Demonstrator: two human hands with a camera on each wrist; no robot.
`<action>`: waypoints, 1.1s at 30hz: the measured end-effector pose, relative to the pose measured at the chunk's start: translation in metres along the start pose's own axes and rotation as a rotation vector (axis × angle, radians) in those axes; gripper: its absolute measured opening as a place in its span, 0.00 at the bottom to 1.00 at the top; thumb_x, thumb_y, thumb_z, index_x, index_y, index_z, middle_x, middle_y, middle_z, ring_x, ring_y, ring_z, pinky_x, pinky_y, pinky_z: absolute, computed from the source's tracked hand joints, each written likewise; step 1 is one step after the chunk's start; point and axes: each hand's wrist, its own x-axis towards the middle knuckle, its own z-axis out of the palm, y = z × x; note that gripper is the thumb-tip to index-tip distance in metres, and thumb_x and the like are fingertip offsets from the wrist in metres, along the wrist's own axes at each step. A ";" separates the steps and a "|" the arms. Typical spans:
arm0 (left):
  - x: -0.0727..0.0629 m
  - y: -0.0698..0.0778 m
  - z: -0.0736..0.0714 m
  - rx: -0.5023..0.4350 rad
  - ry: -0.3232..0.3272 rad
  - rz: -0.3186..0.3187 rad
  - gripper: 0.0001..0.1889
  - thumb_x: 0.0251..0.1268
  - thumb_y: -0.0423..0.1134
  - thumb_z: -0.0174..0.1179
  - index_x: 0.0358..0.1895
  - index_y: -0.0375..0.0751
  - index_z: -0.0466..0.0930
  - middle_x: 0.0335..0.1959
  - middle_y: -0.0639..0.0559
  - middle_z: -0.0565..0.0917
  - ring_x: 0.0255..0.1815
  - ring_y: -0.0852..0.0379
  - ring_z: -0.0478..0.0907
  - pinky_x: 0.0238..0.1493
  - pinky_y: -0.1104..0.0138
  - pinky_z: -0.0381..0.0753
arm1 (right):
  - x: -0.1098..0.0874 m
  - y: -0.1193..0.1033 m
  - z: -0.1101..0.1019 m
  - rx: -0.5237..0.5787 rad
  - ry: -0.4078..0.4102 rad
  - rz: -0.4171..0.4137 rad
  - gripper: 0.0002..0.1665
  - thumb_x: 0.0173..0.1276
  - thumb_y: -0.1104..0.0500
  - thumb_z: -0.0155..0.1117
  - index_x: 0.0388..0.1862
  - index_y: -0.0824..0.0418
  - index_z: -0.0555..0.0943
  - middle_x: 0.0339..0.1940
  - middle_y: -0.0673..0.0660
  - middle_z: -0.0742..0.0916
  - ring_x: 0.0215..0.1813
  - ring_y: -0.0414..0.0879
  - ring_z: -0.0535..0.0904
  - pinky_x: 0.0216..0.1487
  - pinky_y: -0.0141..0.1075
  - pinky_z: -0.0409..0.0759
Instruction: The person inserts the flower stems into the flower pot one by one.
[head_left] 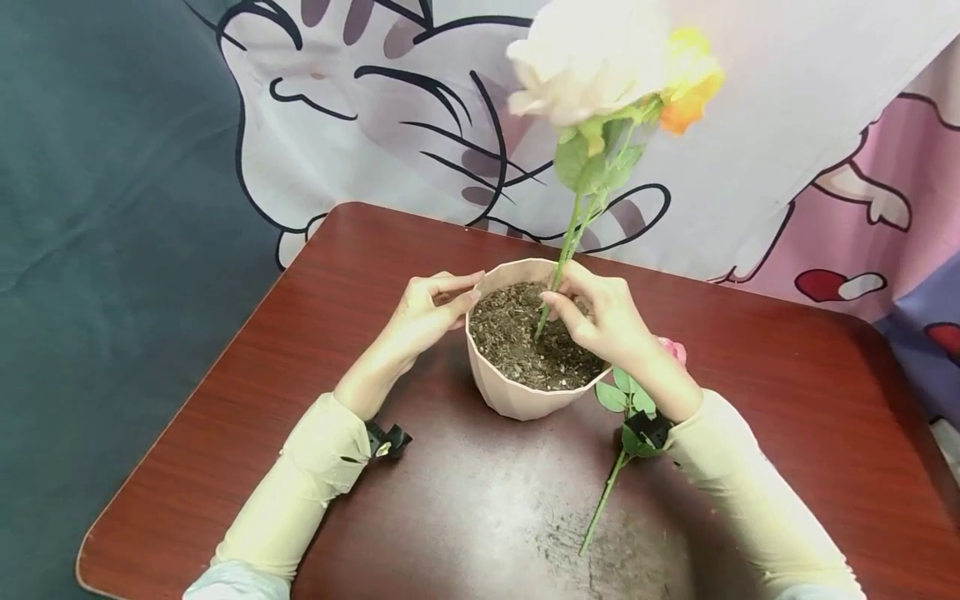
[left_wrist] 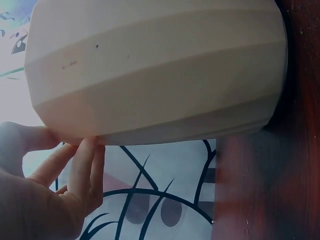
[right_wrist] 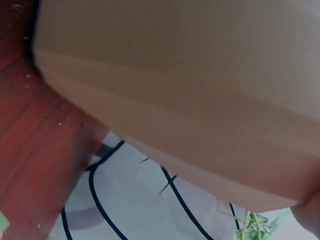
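A pale faceted flowerpot (head_left: 517, 400) full of dark soil (head_left: 517, 333) stands on the table. My left hand (head_left: 435, 308) touches its left rim, fingers fairly straight; in the left wrist view the fingertips (left_wrist: 87, 145) rest against the pot's side. My right hand (head_left: 600, 312) pinches the green stem of a large white artificial rose (head_left: 592, 62) low down, over the pot. The stem's lower end meets the soil. A yellow-orange flower (head_left: 690, 79) rises beside the rose; how its stem is held, I cannot tell. The right wrist view shows mostly pot wall (right_wrist: 175, 100).
A pink flower (head_left: 672, 350) with green leaves lies on the table (head_left: 420, 517), right of the pot, partly under my right forearm. A cloth printed with cartoon cats (head_left: 360, 125) hangs behind the table. Dark smudges mark the tabletop near the stem's end.
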 end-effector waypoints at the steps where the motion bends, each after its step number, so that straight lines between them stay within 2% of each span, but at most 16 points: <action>1: -0.001 0.000 0.000 0.000 0.000 0.002 0.18 0.65 0.33 0.56 0.58 0.39 0.76 0.45 0.44 0.77 0.43 0.58 0.76 0.43 0.65 0.81 | 0.000 0.000 0.002 0.003 0.001 -0.001 0.06 0.58 0.69 0.65 0.29 0.63 0.75 0.19 0.50 0.83 0.22 0.38 0.79 0.23 0.24 0.72; 9: -0.004 -0.002 -0.001 0.018 0.005 -0.019 0.18 0.65 0.33 0.56 0.58 0.40 0.76 0.46 0.44 0.77 0.44 0.57 0.76 0.45 0.62 0.81 | -0.003 -0.002 0.004 0.001 -0.047 0.045 0.06 0.62 0.67 0.61 0.29 0.61 0.73 0.17 0.49 0.80 0.22 0.38 0.77 0.25 0.27 0.71; 14: -0.002 -0.001 -0.001 0.025 0.005 -0.021 0.18 0.65 0.35 0.57 0.59 0.42 0.76 0.50 0.44 0.77 0.47 0.56 0.76 0.45 0.63 0.80 | -0.003 -0.006 0.003 -0.007 -0.095 0.140 0.03 0.66 0.62 0.58 0.34 0.60 0.73 0.19 0.47 0.78 0.24 0.38 0.73 0.27 0.32 0.71; 18: 0.000 -0.001 0.001 0.007 -0.005 -0.041 0.19 0.66 0.35 0.56 0.59 0.42 0.76 0.53 0.45 0.76 0.50 0.54 0.76 0.48 0.60 0.80 | -0.005 -0.007 0.002 -0.033 -0.122 0.230 0.11 0.66 0.54 0.59 0.42 0.59 0.73 0.25 0.48 0.81 0.28 0.38 0.76 0.31 0.34 0.74; 23: -0.001 -0.002 0.001 0.008 -0.009 -0.046 0.18 0.66 0.35 0.56 0.59 0.42 0.76 0.52 0.44 0.76 0.50 0.54 0.76 0.48 0.61 0.80 | -0.011 -0.009 0.001 -0.046 -0.046 0.308 0.20 0.63 0.51 0.64 0.48 0.60 0.71 0.27 0.50 0.82 0.29 0.41 0.77 0.31 0.36 0.75; 27: -0.002 -0.001 0.003 0.008 -0.013 -0.046 0.18 0.66 0.35 0.56 0.59 0.42 0.76 0.55 0.45 0.76 0.50 0.54 0.76 0.47 0.62 0.80 | -0.017 -0.012 -0.004 0.012 -0.008 0.366 0.29 0.61 0.52 0.66 0.57 0.60 0.67 0.38 0.55 0.83 0.38 0.49 0.79 0.38 0.42 0.76; 30: -0.003 -0.001 0.003 0.009 -0.008 -0.045 0.18 0.66 0.35 0.56 0.59 0.42 0.76 0.56 0.46 0.76 0.50 0.54 0.76 0.47 0.62 0.80 | -0.022 -0.014 -0.011 0.049 -0.010 0.379 0.32 0.61 0.54 0.66 0.61 0.58 0.66 0.45 0.58 0.82 0.47 0.52 0.78 0.45 0.44 0.74; 33: -0.002 0.001 0.002 0.018 0.002 -0.039 0.18 0.66 0.35 0.56 0.59 0.42 0.76 0.54 0.46 0.77 0.49 0.55 0.76 0.47 0.62 0.80 | -0.025 -0.017 -0.022 0.033 -0.039 0.357 0.34 0.61 0.55 0.67 0.64 0.58 0.65 0.50 0.59 0.81 0.52 0.51 0.76 0.50 0.45 0.72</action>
